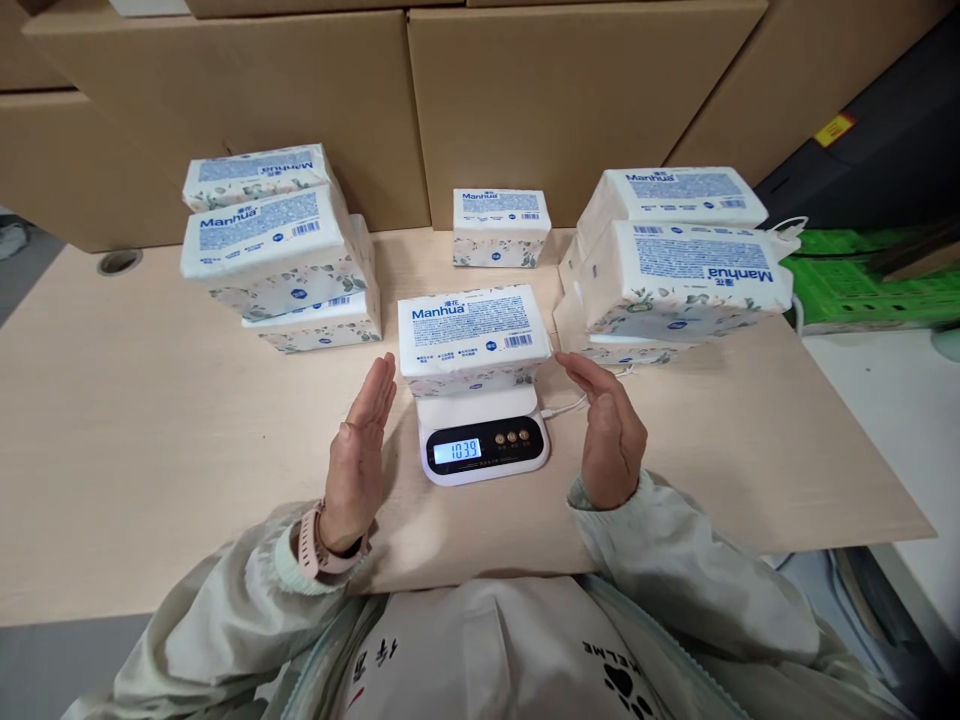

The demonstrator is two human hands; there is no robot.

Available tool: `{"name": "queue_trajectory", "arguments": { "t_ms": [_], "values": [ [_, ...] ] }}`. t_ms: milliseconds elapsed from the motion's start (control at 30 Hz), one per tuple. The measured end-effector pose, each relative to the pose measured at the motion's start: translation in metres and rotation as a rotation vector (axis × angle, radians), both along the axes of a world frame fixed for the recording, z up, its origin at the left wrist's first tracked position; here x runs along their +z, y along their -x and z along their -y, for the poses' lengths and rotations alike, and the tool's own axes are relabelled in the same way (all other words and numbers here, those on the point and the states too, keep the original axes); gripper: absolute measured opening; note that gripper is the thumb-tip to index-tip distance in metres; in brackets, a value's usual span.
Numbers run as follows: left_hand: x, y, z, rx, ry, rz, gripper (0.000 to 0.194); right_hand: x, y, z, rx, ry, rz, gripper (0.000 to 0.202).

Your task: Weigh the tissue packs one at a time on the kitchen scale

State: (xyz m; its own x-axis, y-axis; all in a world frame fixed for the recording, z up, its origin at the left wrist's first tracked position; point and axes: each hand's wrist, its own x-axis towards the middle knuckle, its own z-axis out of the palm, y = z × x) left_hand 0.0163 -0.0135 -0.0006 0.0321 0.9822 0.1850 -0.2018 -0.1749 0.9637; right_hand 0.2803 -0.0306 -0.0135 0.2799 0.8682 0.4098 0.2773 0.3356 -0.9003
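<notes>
A pack of tissues [474, 335] with blue "Manhua" print lies on a white digital kitchen scale [480, 405]. The scale's lit display [457, 450] reads 103.9. On the left of the pack, my left hand [358, 455] is held upright with fingers stretched and holds nothing; a pink watch band circles its wrist. Across from it, my right hand [606, 430] is near the pack's right end, fingers extended and nothing in them. Small gaps show between both hands and the pack. A white cable [566, 408] runs from the scale's right side.
Stacked tissue packs stand at the left [277, 245] and right [675, 260] of the wooden table [187, 450]. A single tissue pack [501, 228] sits at the back. Large cardboard boxes [525, 100] line the rear edge. Beyond the right side are green packages [870, 280].
</notes>
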Motion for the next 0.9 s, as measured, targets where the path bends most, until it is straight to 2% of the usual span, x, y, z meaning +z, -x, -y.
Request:
{"name": "queue_trajectory", "arguments": {
  "t_ms": [900],
  "values": [
    [0.0019,0.0003,-0.003,0.032,-0.01,0.009,0.057,0.0002,0.0004,-0.0015,-0.026,-0.009,-0.015,0.043]
  ]
}}
